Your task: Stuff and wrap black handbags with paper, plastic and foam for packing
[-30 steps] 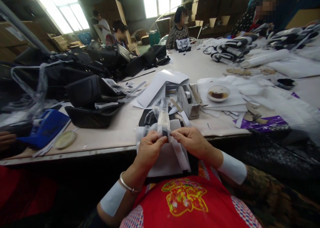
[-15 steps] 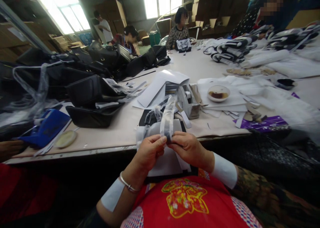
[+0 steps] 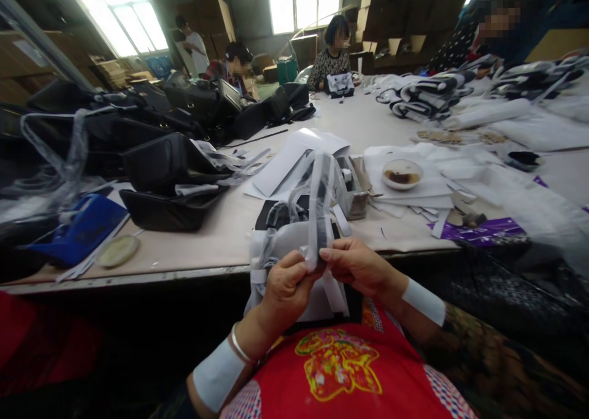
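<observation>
A strap (image 3: 318, 201) wrapped in clear plastic loops up in front of me, its lower end between my two hands. My left hand (image 3: 286, 287) is closed on it, thumb against the fingers. My right hand (image 3: 361, 265) pinches the same end from the other side, fingertips almost touching the left ones. Below and behind the hands, a black bag with white covering (image 3: 280, 238) leans at the table edge. Another plastic-wrapped loop lies along its left side. My hands hide part of the bag's front.
A tape dispenser (image 3: 352, 192) stands just beyond the bag, beside white sheets (image 3: 280, 167). To the left are an open black bag (image 3: 168, 207), a blue dispenser (image 3: 76, 232) and a round lid (image 3: 118, 250). A bowl (image 3: 402, 175) sits right. Several people work farther back.
The strap now stands taller and more open as a loop. Both hands have moved slightly down and right, still gripping its end. A neighbour's hand at the far left has left view.
</observation>
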